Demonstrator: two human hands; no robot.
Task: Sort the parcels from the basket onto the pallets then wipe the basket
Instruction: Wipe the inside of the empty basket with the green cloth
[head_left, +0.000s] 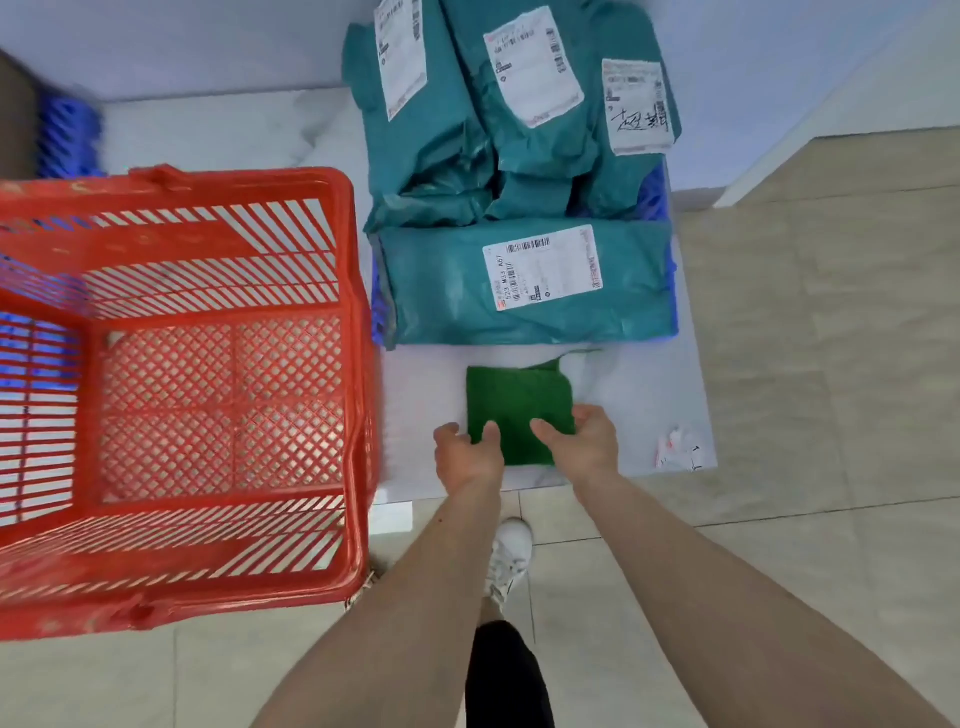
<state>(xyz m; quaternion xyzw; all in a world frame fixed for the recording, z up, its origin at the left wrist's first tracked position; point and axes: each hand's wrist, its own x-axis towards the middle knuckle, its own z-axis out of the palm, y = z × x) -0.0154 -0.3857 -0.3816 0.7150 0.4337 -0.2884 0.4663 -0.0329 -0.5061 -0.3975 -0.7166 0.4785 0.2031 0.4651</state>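
White platform (649, 395) on beige tiles (805, 364) — green cloth (511, 400) | both hands' fingers (491, 434) pinching cloth

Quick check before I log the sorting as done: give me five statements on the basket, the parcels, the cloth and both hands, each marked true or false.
1. The red basket holds no parcels. True.
2. The teal parcels lie stacked on a blue pallet. True.
3. The green cloth is inside the basket. False: it lies on the white surface just in front of the parcels.
4. Both the left hand and the right hand are at the cloth's near edge. True.
5. The parcels carry no labels. False: white shipping labels show on them.
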